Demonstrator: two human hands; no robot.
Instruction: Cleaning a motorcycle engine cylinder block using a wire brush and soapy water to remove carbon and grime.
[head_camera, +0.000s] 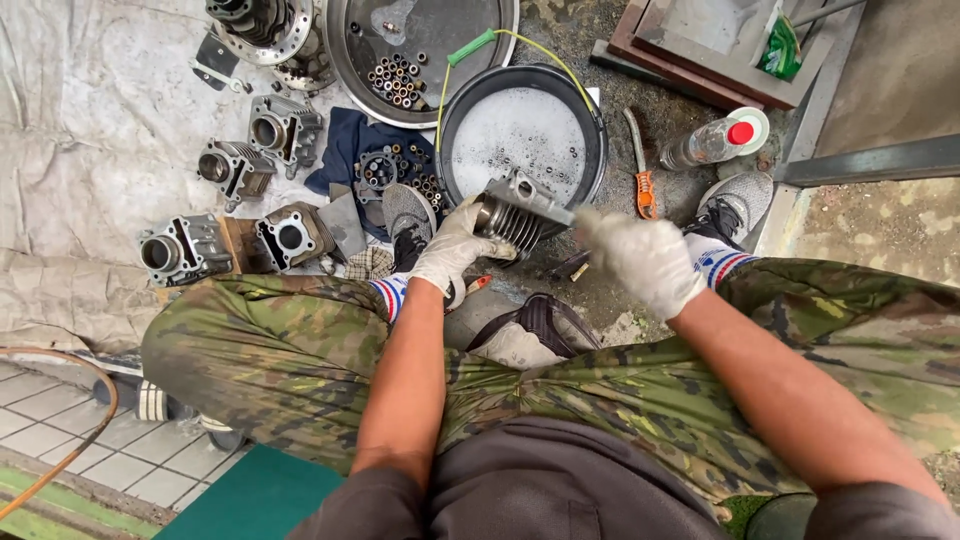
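Head view looks straight down on a finned metal cylinder (520, 215), held just above the lower rim of a black bucket (455, 120) of foamy water. Left hand (450, 248), in a pale glove, is closed around the cylinder's round end, fingers wrapped from below, so the part sticks out of the grip toward 2 o'clock. Right hand (640, 262), also gloved, sits at the cylinder's other end, at 3 o'clock from it; motion blur hides its fingers, so whether it grips the part or only touches it cannot be told.

At 12 o'clock from the bucket lies a round metal tray (480, 25) with a cluster of small sleeves and bolts. At 9 o'clock from the cylinder, a dark blue cloth (345, 140) carries more small parts, and beyond it four grey cylinder blocks (235, 170) rest on a light tarpaulin (90, 130). At 3 o'clock from the bucket an orange-handled tool (645, 190) lies on the concrete, with a clear bottle with a red cap (712, 143) just past it. Grey sneakers (735, 205) and camouflage trousers (280, 350) frame the lower part of the view, and a dark pouch (535, 325) rests between the knees.
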